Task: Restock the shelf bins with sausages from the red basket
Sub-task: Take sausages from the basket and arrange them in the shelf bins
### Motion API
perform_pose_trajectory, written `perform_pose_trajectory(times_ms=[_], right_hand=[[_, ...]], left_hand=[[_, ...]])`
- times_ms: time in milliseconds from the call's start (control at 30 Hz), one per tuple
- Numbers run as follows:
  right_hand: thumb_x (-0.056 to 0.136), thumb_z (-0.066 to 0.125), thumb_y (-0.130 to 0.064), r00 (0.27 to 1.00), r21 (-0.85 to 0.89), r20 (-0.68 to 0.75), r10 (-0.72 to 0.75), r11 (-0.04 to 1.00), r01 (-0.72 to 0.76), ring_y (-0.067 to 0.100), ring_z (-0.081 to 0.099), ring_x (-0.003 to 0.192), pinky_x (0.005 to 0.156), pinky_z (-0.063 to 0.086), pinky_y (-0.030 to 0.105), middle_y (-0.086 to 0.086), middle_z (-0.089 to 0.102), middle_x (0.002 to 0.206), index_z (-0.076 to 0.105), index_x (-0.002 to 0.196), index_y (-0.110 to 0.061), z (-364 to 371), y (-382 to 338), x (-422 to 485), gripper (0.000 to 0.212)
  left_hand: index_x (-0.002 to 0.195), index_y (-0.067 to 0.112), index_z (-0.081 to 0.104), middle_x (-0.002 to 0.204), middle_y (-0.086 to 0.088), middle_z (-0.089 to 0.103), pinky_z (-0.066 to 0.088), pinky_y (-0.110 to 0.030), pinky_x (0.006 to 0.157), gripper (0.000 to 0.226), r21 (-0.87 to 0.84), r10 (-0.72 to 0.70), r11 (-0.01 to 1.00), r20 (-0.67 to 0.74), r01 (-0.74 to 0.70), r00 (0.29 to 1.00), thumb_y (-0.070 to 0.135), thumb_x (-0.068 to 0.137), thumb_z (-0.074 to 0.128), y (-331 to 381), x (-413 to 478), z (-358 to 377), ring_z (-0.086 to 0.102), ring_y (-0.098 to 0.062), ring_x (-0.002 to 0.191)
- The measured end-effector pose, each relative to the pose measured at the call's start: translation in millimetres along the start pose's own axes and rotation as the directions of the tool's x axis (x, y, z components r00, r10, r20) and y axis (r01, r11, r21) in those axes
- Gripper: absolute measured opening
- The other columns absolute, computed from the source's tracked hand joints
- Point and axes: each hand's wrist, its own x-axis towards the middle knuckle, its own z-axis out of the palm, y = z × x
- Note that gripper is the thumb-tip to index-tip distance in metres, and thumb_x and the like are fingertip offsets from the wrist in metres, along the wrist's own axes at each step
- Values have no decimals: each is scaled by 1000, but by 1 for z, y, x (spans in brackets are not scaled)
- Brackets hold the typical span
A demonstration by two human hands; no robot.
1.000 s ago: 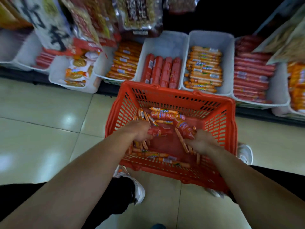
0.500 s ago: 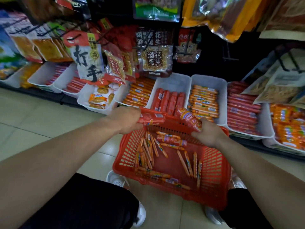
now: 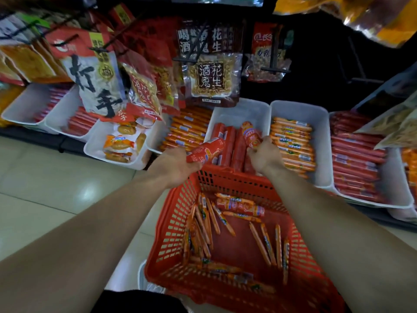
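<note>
The red basket [image 3: 173, 224] stands on the floor in front of me, holding several thin orange sausages [image 3: 262, 242] and one thick one [image 3: 239, 205]. My left hand [image 3: 173, 164] grips a thick red sausage [image 3: 206, 151] above the basket's far rim. My right hand [image 3: 265, 157] grips another thick red sausage [image 3: 250, 134] over the white bin [image 3: 239, 111] that holds a row of thick red sausages [image 3: 228, 143].
More white bins line the low shelf: thin orange sausages [image 3: 291, 143] to the right, red ones [image 3: 356, 159] further right, orange ones [image 3: 187, 132] to the left. Snack bags [image 3: 212, 80] hang above the bins. Pale floor tiles [image 3: 56, 188] lie to the left.
Both hands lifted a thick red sausage each out of the basket and carried them forward to the shelf. The right one is now over the middle bin.
</note>
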Motion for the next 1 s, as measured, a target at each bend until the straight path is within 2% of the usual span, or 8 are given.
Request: perform_pose_trajectory(times_ms=[67, 133, 200, 367, 533, 700, 833, 1000], right_hand=[[96, 53, -32, 999, -47, -47, -23, 999, 21, 45, 59, 110, 84, 50, 43, 27, 58, 122, 43, 129, 0, 9, 1, 1, 47], [95, 52, -37, 995, -199, -47, -92, 977, 81, 42, 60, 108, 77, 49, 42, 21, 59, 117, 50, 124, -5, 16, 9, -7, 44], [93, 53, -39, 984, -317, -39, -174, 936, 153, 36, 57, 112, 78, 51, 43, 14, 60, 117, 58, 119, -10, 19, 19, -14, 39], [91, 54, -33, 981, -239, -71, -183, 957, 161, 34, 51, 118, 85, 49, 43, 10, 54, 126, 57, 124, -14, 19, 43, -14, 38], [91, 55, -32, 990, -204, -95, -103, 976, 81, 34, 53, 116, 81, 48, 41, 12, 56, 124, 55, 125, -11, 19, 69, -12, 40], [88, 54, -31, 994, -170, -91, -60, 984, 44, 33, 56, 113, 73, 40, 35, 9, 58, 121, 56, 121, -11, 21, 65, -8, 38], [89, 54, -31, 997, -201, -32, -68, 978, 60, 34, 54, 116, 81, 47, 39, 11, 55, 125, 53, 123, -11, 16, 64, -12, 39], [90, 56, -37, 991, -232, 70, -110, 965, 124, 35, 50, 121, 93, 47, 45, 12, 50, 132, 52, 130, -17, -6, 66, -29, 44]], left_hand=[[110, 15, 63, 99, -5, 68, 51, -33, 75, 42, -32, -28, 999, 4, 28, 1000, 53, 91, 62, 4, 9, 7, 64, -19, 83], [111, 14, 62, 100, -7, 68, 48, -32, 74, 43, -48, -49, 998, -4, 49, 999, 52, 91, 61, 7, 18, 13, 63, -21, 84], [110, 13, 60, 100, -10, 67, 51, -35, 73, 44, -66, -67, 996, -17, 66, 998, 53, 91, 61, 12, 27, 21, 64, -25, 84], [117, 9, 51, 112, -14, 63, 45, -35, 73, 43, 24, -87, 996, -106, 90, 991, 47, 97, 54, 37, 56, 38, 63, -33, 99], [125, 3, 47, 122, -19, 62, 41, -35, 77, 45, -62, -137, 990, -133, 130, 982, 41, 101, 50, 62, 98, 52, 62, -37, 109], [132, 4, 48, 132, -20, 57, 41, -36, 80, 49, 47, -133, 990, -22, 134, 991, 43, 103, 42, 63, 117, 71, 58, -38, 117], [130, 9, 52, 129, -14, 60, 46, -35, 86, 46, 117, -81, 991, 86, 70, 993, 40, 97, 58, 50, 100, 66, 59, -31, 115], [125, 16, 57, 126, -7, 61, 50, -37, 90, 37, 229, 72, 970, 74, -87, 995, 40, 97, 55, 45, 54, 38, 60, -25, 110]])
